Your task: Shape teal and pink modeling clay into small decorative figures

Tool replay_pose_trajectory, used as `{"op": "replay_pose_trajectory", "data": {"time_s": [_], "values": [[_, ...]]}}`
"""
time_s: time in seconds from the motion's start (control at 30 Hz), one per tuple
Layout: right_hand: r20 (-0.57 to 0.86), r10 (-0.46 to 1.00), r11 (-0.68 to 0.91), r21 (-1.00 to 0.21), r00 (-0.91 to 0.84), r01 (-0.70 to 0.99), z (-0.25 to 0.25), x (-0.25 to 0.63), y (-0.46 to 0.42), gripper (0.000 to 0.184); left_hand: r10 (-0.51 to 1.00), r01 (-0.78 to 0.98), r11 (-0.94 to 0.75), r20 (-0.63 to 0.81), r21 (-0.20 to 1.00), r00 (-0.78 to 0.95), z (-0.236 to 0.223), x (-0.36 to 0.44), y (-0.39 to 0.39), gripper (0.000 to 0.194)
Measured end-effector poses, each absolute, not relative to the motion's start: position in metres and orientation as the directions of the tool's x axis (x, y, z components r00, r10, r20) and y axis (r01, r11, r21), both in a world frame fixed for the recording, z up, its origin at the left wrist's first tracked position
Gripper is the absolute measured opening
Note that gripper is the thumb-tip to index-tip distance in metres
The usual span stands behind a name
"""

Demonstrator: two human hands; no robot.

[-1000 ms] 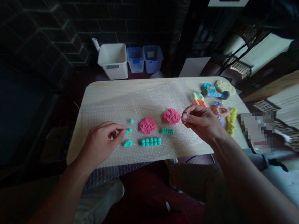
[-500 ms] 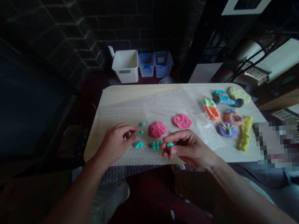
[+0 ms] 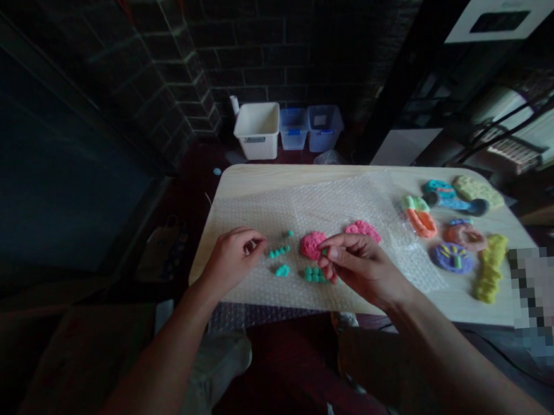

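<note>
My left hand (image 3: 237,256) hovers above the bubble wrap, fingers curled and fingertips together in a pinch; whether anything is between them is hidden. Just right of it lies a short row of green clay balls (image 3: 279,252), with a single green ball (image 3: 290,233) behind and a lumpy green clay piece (image 3: 282,270) in front. My right hand (image 3: 359,266) pinches a small green clay piece (image 3: 325,252) between thumb and fingers. Below those fingers, a block of green balls (image 3: 313,274) is partly covered. Two bumpy pink clay pieces, one nearer (image 3: 312,245) and one farther (image 3: 364,230), lie behind the right hand.
Bubble wrap (image 3: 258,212) covers much of the wooden table (image 3: 251,175). Finished-looking clay shapes stand at the right: an orange and green one (image 3: 420,217), a purple disc (image 3: 452,258), a yellow strip (image 3: 491,268). Beyond the table are a white bin (image 3: 258,133) and blue tubs (image 3: 324,128).
The view has shifted, so the table sits farther right and lower. My left fingers have drawn back from the row of green balls. The right hand's green piece is now more hidden by its fingers.
</note>
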State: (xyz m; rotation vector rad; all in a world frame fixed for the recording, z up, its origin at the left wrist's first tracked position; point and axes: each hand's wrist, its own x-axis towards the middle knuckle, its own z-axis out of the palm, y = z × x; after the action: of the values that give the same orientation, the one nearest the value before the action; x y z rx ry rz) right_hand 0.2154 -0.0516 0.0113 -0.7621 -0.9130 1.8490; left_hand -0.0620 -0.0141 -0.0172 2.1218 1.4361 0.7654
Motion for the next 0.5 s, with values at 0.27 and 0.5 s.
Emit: {"op": "replay_pose_trajectory", "data": {"time_s": [0.27, 0.5], "values": [[-0.121, 0.975, -0.19, -0.892, -0.188, -0.41, 0.005, 0.206, -0.027, 0.025, 0.951, 0.697, -0.306, 0.169, 0.649, 0.26, -0.016, -0.07, -0.013, 0.015], [-0.109, 0.993, -0.115, -0.967, -0.041, -0.227, -0.015, 0.214, -0.011, 0.033, 0.946, 0.68, -0.312, 0.153, 0.664, 0.284, -0.026, -0.068, -0.012, 0.011]]}}
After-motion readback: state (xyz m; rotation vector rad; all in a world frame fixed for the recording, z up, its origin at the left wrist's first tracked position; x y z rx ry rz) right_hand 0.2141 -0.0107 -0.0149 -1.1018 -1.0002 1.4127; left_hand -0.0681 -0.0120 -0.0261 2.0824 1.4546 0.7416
